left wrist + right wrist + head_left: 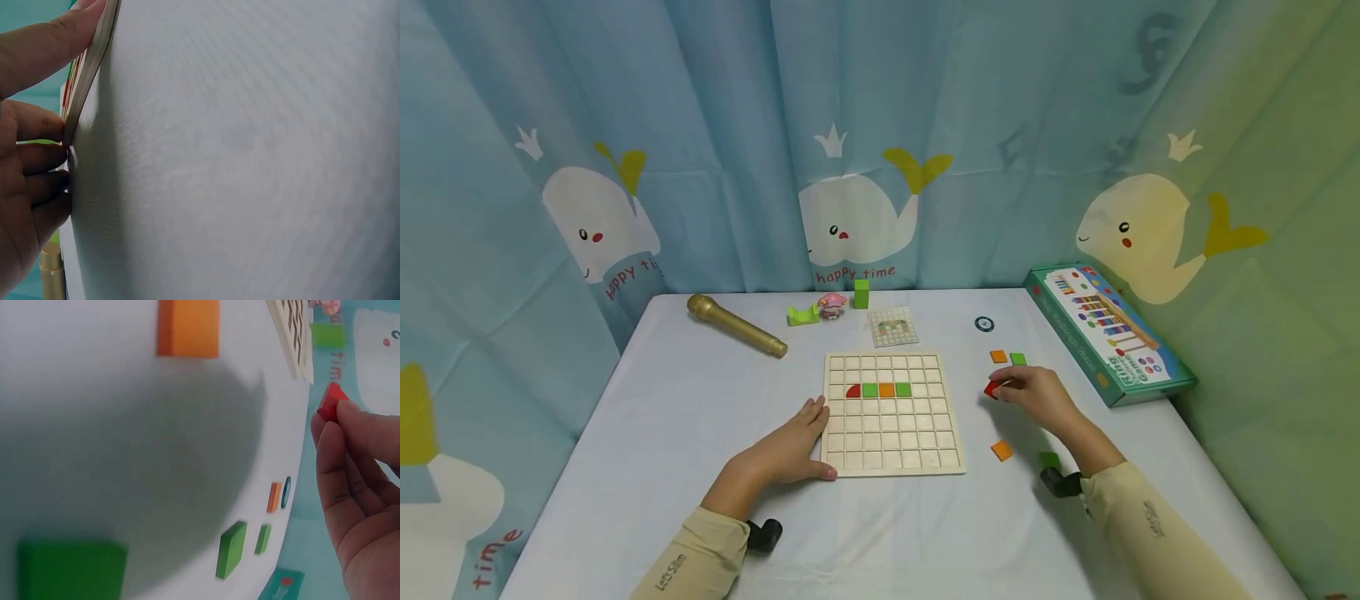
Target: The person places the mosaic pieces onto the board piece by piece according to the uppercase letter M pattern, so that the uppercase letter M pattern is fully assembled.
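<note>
The right hand [1037,396] pinches a small, red, wedge-like piece [990,390] to the right of the square, pale wooden grid board [895,442], whose left edge the left hand [792,446] touches, fingers extended.

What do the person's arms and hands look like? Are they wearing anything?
The left hand and right hand wear no gloves. The left sleeve and right sleeve are beige, each with dark lettering. A small black gadget shows beside each sleeve's end.
</note>
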`<state>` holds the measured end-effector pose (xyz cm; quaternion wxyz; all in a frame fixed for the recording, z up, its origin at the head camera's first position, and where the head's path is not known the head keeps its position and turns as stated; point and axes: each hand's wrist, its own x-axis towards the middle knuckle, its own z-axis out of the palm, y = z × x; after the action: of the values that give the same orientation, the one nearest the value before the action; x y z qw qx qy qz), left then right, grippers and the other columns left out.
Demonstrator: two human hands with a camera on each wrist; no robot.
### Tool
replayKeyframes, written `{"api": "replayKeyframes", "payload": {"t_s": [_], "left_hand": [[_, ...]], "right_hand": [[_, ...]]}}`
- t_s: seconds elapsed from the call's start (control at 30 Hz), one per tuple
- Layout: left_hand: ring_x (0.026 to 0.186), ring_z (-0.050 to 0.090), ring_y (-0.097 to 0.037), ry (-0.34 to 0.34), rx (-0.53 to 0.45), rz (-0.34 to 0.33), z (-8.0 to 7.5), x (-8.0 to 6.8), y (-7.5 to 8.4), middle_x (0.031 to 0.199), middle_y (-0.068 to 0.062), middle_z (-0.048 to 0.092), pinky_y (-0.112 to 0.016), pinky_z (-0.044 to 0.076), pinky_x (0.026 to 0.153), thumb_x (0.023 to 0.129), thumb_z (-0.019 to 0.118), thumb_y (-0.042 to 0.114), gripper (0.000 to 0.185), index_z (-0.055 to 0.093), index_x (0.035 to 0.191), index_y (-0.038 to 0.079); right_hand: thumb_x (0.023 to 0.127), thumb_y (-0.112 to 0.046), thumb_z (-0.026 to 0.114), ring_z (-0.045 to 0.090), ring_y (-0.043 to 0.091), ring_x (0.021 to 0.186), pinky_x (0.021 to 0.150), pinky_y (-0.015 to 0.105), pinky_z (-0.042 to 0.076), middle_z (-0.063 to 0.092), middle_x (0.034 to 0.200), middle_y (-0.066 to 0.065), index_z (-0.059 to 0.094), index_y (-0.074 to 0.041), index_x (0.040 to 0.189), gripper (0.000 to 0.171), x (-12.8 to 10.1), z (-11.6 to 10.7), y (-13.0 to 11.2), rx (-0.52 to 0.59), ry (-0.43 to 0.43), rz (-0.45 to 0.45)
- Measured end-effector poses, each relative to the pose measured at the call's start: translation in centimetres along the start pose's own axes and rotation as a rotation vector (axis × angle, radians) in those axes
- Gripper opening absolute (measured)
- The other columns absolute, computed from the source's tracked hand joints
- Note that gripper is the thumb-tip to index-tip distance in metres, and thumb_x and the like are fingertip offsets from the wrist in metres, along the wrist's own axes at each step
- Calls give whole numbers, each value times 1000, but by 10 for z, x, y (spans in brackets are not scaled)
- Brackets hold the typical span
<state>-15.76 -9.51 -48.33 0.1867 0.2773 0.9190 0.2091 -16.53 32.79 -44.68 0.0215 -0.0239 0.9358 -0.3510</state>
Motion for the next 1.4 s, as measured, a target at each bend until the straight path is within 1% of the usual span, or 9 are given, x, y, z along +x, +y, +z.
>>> {"api": "replayKeyframes", "payload": {"t_s": [0.13,0.27,0.53,0.67,0.8,0.97,1.33,1.4], "left_hand": [[153,12,-35,-1,-7,2,-2,-2,2,165,-19,16,-47,25,119,80,83,44,105,30,155,-7],[153,12,-35,-3,-11,4,-2,-2,2,166,-19,16,-47,24,119,80,83,44,105,29,155,-7],[153,12,-35,-5,-11,6,-2,-1,2,166,-19,16,-46,24,119,81,83,44,104,29,155,-7],[152,12,-36,-5,-12,9,-2,-1,2,165,-19,16,-47,24,119,81,83,43,104,29,154,-7],[153,12,-35,-4,-10,4,-2,-1,2,166,-19,15,-46,23,119,81,83,44,105,29,155,-7],[153,11,-33,-11,-3,-5,-2,0,1,166,-17,14,-45,23,120,81,82,46,106,27,156,-6],[153,12,-33,-9,3,-5,-3,0,2,166,-18,17,-44,23,120,80,83,44,105,29,155,-6],[153,12,-33,-10,-2,-5,-3,-1,2,165,-18,17,-44,23,120,80,83,44,105,29,155,-7]], "right_hand": [[90,-6,76,67,21,81,71,31,55,74,95,9,74,2,110,21,6,7,-6,26,5,-39],[89,-4,76,66,22,85,73,30,56,73,99,11,75,1,109,20,12,14,-13,18,4,-36],[90,-2,74,67,23,89,78,35,58,73,103,11,74,0,109,19,27,29,-26,26,-30,-42],[89,-4,76,66,23,88,78,35,58,72,100,9,75,-3,106,17,32,37,-29,35,-42,-38],[89,-6,77,66,22,88,78,35,56,72,97,6,74,-6,100,11,37,45,-30,51,-60,-52],[89,-6,76,64,21,88,79,36,55,72,94,3,73,-8,95,6,42,52,-34,45,-69,-70],[90,-8,76,62,19,88,80,35,52,70,92,0,72,-10,94,5,51,69,-46,38,-110,-68],[91,-8,76,62,18,88,81,35,52,70,93,0,72,-10,94,5,53,72,-48,23,-116,-86]]}}
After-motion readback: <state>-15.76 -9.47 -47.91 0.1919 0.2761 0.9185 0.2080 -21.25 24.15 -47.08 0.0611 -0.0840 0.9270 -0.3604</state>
